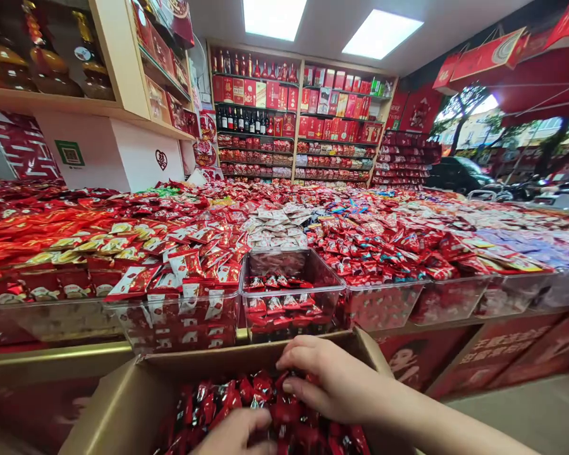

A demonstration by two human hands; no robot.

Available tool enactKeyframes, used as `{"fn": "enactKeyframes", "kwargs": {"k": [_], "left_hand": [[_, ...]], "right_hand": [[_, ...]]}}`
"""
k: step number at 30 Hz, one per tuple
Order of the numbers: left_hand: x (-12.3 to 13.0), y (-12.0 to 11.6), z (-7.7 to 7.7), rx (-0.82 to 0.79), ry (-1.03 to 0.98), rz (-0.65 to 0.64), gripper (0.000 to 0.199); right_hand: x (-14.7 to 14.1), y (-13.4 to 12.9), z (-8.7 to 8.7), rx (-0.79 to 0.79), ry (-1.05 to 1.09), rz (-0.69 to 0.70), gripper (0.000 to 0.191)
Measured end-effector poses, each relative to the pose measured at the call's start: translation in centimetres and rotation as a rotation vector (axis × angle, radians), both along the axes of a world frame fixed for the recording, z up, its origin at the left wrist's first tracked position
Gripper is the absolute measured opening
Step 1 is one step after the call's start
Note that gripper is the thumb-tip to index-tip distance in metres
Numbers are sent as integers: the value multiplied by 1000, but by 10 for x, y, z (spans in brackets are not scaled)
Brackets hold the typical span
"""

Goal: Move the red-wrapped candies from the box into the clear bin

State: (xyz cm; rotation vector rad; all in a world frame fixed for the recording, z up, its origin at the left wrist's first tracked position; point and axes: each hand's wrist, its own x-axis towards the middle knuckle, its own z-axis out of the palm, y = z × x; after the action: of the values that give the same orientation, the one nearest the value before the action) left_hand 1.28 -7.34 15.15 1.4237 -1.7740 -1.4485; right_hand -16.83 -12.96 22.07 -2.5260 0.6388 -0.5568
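An open cardboard box point(118, 404) stands in front of me, holding many small, shiny red wrapped candies point(218, 399). My right hand point(325, 378) reaches into its right side, fingers and thumb curled around some of the red packets. What lies under the palm is hidden. Lower down, my left hand point(239, 433) is over the candies, slightly blurred, its visible fingers apart; the frame's bottom edge cuts it off. Just beyond the box sits a clear plastic bin point(291, 294), partly filled with similar red packets.
Heaped bins of wrapped sweets cover the counter, including red packets point(184, 265) at left and white ones point(279, 224) behind. Clear bin fronts point(384, 306) line its edge. Shelves point(294, 120) with bottles and boxes stand behind; a cabinet point(118, 57) overhangs the left.
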Motion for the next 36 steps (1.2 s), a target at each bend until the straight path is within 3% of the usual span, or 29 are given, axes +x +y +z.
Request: {"fn": "enactKeyframes", "kwargs": {"k": [3,7,12,16,19,25,27,29,33,36], "left_hand": [[2,-6,3,31,229,72,13],[4,-2,9,124,417,155,14],[5,3,17,68,434,204,17],[4,1,12,-103,401,346,27],[2,2,10,-132,400,411,27],[-8,13,20,272,701,322,14],[-12,15,20,305,700,335,19],[-15,14,15,168,632,404,21],[-13,10,6,-263,354,482,12],[-11,10,6,-277,251,454,14]], "right_hand": [[5,-5,-28,318,-58,-73,30],[14,-12,-46,813,-286,-18,28],[22,-5,-52,1082,-473,-84,33],[25,3,-56,1114,-575,-152,32],[23,6,-56,1083,-599,-175,30],[21,6,-55,954,-670,-157,21],[21,6,-56,956,-672,-123,21],[22,6,-56,968,-669,-127,21],[22,9,-58,1018,-692,-172,35],[23,10,-61,1074,-710,-157,38]]}}
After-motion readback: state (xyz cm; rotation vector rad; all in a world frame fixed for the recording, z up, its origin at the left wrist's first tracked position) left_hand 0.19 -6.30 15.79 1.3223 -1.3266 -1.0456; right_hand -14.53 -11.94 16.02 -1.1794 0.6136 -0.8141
